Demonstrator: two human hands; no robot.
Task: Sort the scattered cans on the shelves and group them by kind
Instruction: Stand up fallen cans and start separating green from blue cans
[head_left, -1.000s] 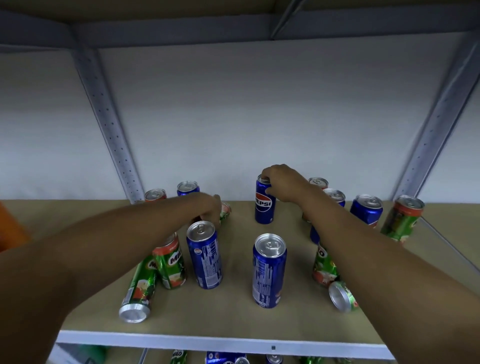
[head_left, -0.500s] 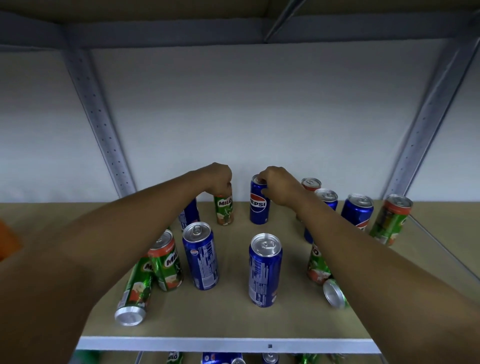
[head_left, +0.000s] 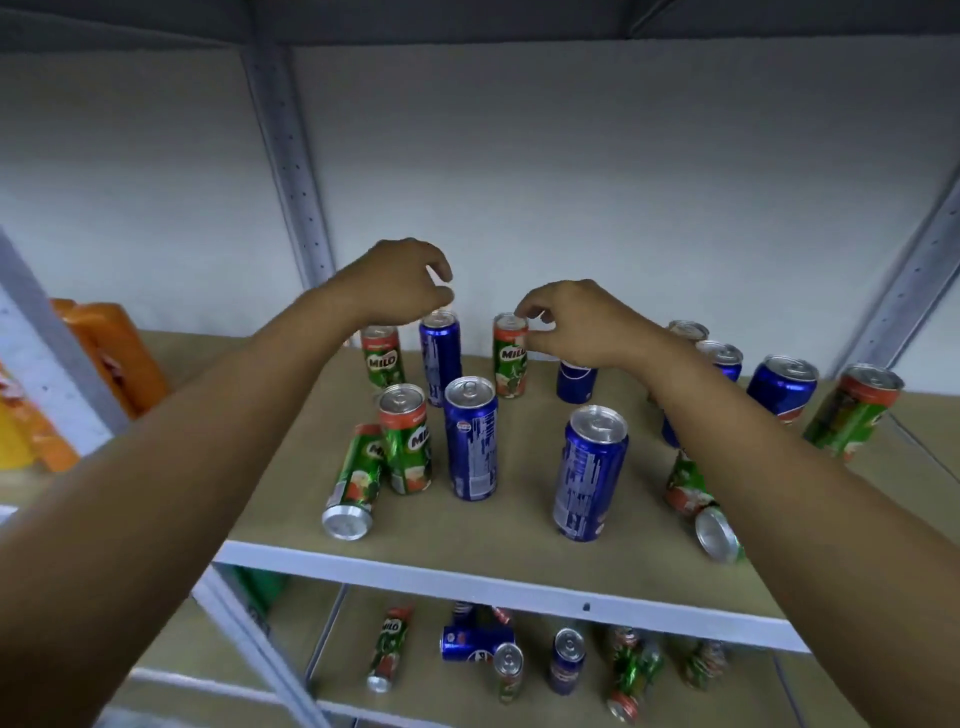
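At twelve o'clock on the shelf (head_left: 291, 499), right hand (head_left: 576, 325) pinches an upright Milo can (head_left: 510, 358); left hand (head_left: 400, 283) hovers over a Pepsi can (head_left: 440, 353), grip loosely curled, holding nothing.

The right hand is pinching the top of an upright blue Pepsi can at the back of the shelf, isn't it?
Not quite: the can is a green Milo can, not a blue Pepsi one. The head view shows the right hand pinching the top of that upright can at the back of the shelf.
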